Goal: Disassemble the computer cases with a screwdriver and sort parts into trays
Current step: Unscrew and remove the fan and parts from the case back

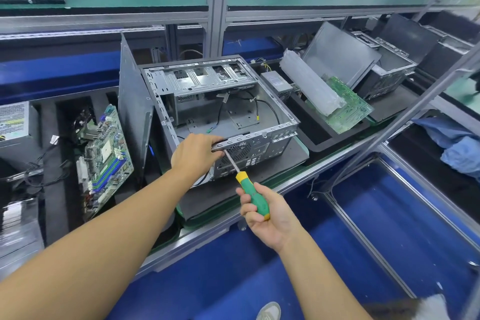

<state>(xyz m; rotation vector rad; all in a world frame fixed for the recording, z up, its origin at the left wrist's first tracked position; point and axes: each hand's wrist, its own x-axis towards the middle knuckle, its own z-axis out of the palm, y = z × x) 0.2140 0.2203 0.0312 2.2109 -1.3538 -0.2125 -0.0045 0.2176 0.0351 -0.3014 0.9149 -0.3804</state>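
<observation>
On case (259,147) rim, left grip (193,153) clamped, screwdriver (245,186) below it in curled right grip (267,218)

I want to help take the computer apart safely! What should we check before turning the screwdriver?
1. Right hand grips the screwdriver by its handle: ok.
2. Left hand holds the computer case by its rear edge: ok.
3. Screwdriver tip sits in a screw: cannot tell, the left hand's fingers hide it.
4. Case lies on its side, open side up: ok.
5. Cables inside the case are apart from the screwdriver shaft: ok.
</observation>
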